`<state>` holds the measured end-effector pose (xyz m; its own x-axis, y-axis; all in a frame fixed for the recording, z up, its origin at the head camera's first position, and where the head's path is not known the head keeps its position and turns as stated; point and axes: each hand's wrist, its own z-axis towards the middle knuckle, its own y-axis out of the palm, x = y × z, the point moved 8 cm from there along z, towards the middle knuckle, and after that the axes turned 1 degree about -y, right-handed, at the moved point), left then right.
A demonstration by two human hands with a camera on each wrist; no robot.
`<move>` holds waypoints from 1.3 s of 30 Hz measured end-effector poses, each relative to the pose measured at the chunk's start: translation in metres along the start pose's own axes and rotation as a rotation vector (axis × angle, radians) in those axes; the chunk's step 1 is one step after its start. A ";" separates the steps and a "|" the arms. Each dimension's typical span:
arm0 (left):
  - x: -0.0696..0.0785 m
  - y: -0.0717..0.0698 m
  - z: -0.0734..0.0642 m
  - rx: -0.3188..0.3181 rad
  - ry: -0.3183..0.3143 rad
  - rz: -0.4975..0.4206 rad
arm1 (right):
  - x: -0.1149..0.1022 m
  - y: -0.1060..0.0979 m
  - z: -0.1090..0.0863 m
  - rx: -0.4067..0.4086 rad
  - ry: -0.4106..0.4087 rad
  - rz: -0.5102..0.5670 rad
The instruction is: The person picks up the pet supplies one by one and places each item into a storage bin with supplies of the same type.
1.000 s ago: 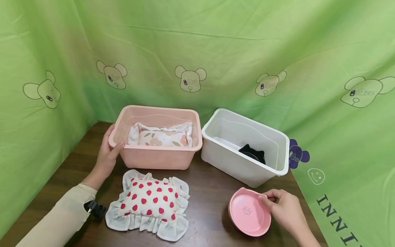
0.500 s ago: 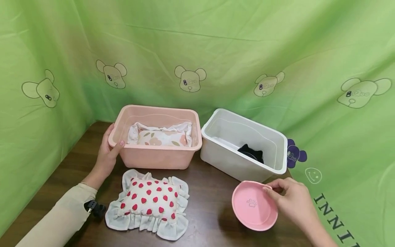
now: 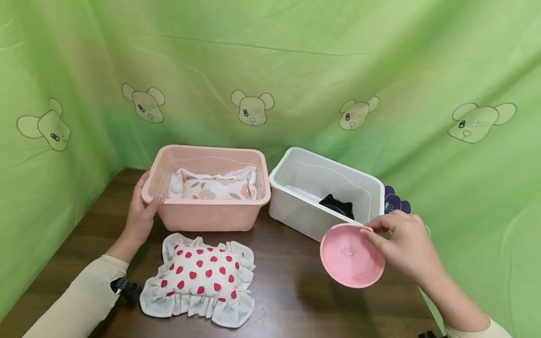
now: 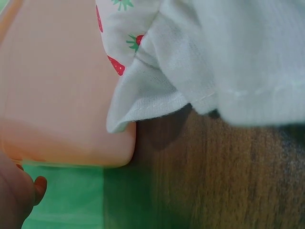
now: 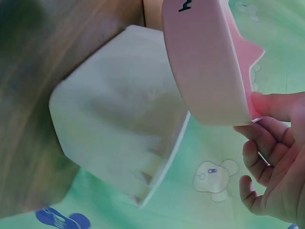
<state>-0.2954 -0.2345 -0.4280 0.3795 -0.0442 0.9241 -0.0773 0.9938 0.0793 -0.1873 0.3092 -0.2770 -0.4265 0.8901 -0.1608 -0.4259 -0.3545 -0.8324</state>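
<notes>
My right hand [image 3: 403, 241] pinches the rim of a pink pet bowl [image 3: 352, 263] with a paw print inside, held in the air in front of the white bin [image 3: 296, 211]. In the right wrist view the bowl [image 5: 205, 67] is on edge, thumb [image 5: 271, 106] over its rim beside a pointed ear. My left hand [image 3: 141, 213] grips the left front corner of the pink bin [image 3: 207, 217], thumb over the rim. A floral pillow [image 3: 217, 188] with white ruffles lies in the pink bin. Inside the white bin is a black cat-eared bowl [image 3: 337, 205], partly hidden by the front wall.
A strawberry-print pillow [image 3: 200, 274] with white ruffles lies on the brown wooden table [image 3: 283, 300], in front of the pink bin. A green cloth [image 3: 296, 56] with bear faces hangs behind and at both sides. The two bins stand side by side.
The right hand has lifted the pink bowl from low over the table, up and forward towards the white bin. My left hand keeps its grip; the whole view has shifted slightly.
</notes>
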 end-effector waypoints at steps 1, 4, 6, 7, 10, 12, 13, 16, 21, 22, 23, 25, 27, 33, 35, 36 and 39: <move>0.000 0.000 0.000 -0.003 -0.001 0.003 | -0.001 -0.003 0.004 0.002 -0.007 -0.001; 0.000 0.000 -0.001 -0.010 -0.004 0.005 | -0.002 -0.011 0.015 0.001 -0.011 0.003; 0.001 0.000 -0.001 -0.010 -0.003 0.007 | -0.002 -0.016 0.023 0.003 -0.008 0.009; 0.001 0.000 -0.002 -0.010 -0.001 0.009 | -0.002 -0.019 0.027 0.005 -0.007 0.010; 0.002 -0.001 -0.002 -0.003 0.003 0.009 | -0.002 -0.025 0.039 0.015 -0.027 0.004; 0.002 -0.001 -0.002 -0.002 0.005 0.004 | -0.002 -0.028 0.047 0.024 -0.054 -0.011; 0.001 -0.001 -0.002 -0.004 0.004 0.000 | -0.002 -0.029 0.050 0.030 -0.071 -0.019; 0.000 0.000 -0.002 -0.008 -0.001 -0.019 | -0.002 -0.032 0.061 0.061 -0.134 -0.043; -0.002 0.002 -0.002 -0.003 -0.028 -0.056 | 0.000 -0.035 0.077 0.135 -0.209 -0.057; -0.002 0.002 -0.002 -0.002 -0.033 -0.057 | 0.001 -0.036 0.080 0.146 -0.215 -0.058; -0.003 0.003 -0.002 -0.001 -0.040 -0.059 | 0.002 -0.036 0.084 0.154 -0.217 -0.060; -0.003 0.003 -0.003 0.002 -0.051 -0.061 | 0.004 -0.036 0.090 0.162 -0.217 -0.065; -0.002 0.003 -0.003 0.002 -0.054 -0.062 | 0.005 -0.036 0.097 0.167 -0.221 -0.066; -0.001 0.003 -0.004 0.004 -0.052 -0.071 | 0.006 -0.036 0.116 0.196 -0.289 -0.062; 0.000 0.002 -0.004 0.003 -0.048 -0.069 | 0.008 -0.035 0.122 0.191 -0.296 -0.066; 0.000 0.002 -0.003 0.002 -0.046 -0.067 | 0.009 -0.034 0.126 0.183 -0.297 -0.067; 0.001 0.002 -0.003 0.003 -0.041 -0.062 | 0.013 -0.030 0.136 0.161 -0.314 -0.064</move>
<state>-0.2928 -0.2328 -0.4283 0.3459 -0.1101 0.9318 -0.0572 0.9888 0.1381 -0.2888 0.2925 -0.1821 -0.6086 0.7895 0.0800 -0.5692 -0.3641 -0.7372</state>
